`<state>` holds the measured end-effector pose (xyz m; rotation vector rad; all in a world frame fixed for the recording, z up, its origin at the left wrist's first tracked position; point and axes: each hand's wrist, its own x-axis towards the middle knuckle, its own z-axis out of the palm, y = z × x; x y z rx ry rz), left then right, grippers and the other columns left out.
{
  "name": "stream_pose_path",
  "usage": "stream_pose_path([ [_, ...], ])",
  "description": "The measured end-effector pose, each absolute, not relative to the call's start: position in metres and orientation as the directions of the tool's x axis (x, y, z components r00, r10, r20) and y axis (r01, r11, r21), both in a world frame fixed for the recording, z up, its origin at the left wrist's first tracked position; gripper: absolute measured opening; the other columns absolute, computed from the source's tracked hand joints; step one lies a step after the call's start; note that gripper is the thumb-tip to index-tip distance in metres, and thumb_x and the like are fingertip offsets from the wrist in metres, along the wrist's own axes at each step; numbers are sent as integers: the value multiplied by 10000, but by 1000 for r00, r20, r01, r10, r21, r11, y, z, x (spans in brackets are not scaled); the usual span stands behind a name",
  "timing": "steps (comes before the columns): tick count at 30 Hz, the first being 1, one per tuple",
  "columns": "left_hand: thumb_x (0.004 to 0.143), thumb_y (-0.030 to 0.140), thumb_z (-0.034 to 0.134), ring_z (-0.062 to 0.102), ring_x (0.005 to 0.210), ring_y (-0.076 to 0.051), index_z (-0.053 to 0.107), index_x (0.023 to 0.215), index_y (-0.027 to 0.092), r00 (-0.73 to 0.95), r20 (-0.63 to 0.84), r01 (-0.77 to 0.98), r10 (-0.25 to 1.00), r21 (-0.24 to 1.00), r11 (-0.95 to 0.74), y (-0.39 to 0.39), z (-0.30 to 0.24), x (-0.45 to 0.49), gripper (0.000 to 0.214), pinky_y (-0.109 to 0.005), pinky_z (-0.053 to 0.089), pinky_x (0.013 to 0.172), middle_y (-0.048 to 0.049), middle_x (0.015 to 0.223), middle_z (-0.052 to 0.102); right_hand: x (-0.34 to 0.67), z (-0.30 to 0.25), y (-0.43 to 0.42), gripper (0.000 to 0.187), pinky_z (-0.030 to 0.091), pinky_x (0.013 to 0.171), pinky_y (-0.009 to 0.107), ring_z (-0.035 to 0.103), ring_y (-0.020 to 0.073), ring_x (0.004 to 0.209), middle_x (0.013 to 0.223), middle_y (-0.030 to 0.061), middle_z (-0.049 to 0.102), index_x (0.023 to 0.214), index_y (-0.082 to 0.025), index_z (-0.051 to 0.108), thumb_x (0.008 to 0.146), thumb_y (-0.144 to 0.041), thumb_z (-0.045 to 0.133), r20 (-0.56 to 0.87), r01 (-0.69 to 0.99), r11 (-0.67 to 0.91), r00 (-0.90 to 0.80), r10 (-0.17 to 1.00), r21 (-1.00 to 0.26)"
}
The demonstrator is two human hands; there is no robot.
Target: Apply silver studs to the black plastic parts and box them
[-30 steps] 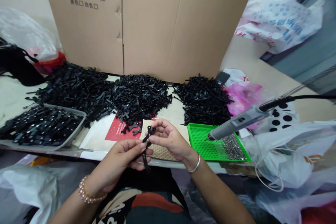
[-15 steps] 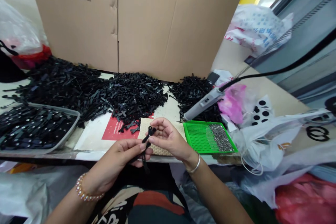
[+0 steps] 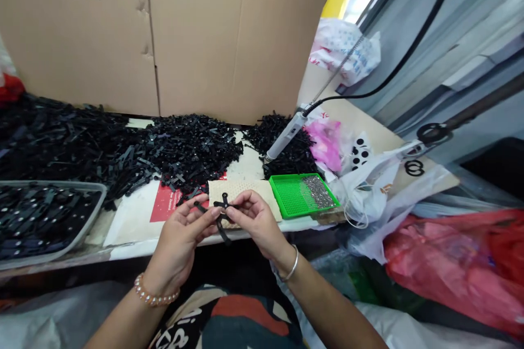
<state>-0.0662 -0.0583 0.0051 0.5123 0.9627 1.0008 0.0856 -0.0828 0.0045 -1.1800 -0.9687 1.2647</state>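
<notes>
Crossed black plastic strips (image 3: 224,199) with round ends are held between both hands, over the near edge of the table. My left hand (image 3: 177,240), with a beaded bracelet at the wrist, pinches them from the left between thumb and fingers. From the other side, the thumb and fingertips of my right hand (image 3: 262,223) close on the same strips. One strip end points up, and another hangs down below the fingers. Beneath the hands lies a beige textured mat (image 3: 256,188). Just right of it is a green tray (image 3: 289,196) with small metal screws (image 3: 318,192) heaped at its right side.
An electric screwdriver (image 3: 285,137) hangs by a cord above a black pile. Heaps of black strips (image 3: 188,150) line the back, against a large cardboard box (image 3: 196,38). A clear plastic container (image 3: 98,202) of strips stands left. Plastic bags (image 3: 442,262) crowd the right.
The view has swung right, so the table things sit further left. The strips between my fingers have been turned and now spread into a cross shape.
</notes>
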Motion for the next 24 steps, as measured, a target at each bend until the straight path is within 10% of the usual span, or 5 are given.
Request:
stream_pose_path([
  [13,731,19,705,679,712,-108,735,754,132,397,-508,-434,764,630,644,-79,4,-52,120,-185,570,679,-38,794,746,94,-19,-122,228,518,691,261,627,132,718,835,25,688,845,-194,711,703,-359,776,84,-26,93,233,969,-995],
  [21,725,61,719,692,675,-129,724,738,143,337,-505,-363,795,709,604,-70,1,-37,83,-222,579,677,-35,766,749,117,-12,-132,318,457,983,377,596,206,1042,1268,87,551,1150,-289,641,834,-315,653,436,547,370,-12,900,-751],
  [24,739,55,701,695,666,-133,710,714,153,280,-529,-351,801,720,599,-56,3,-27,102,-212,578,628,-38,783,750,157,0,-131,457,373,1076,433,483,239,1223,1414,82,385,1242,-331,550,808,-268,677,633,666,377,188,751,-644],
])
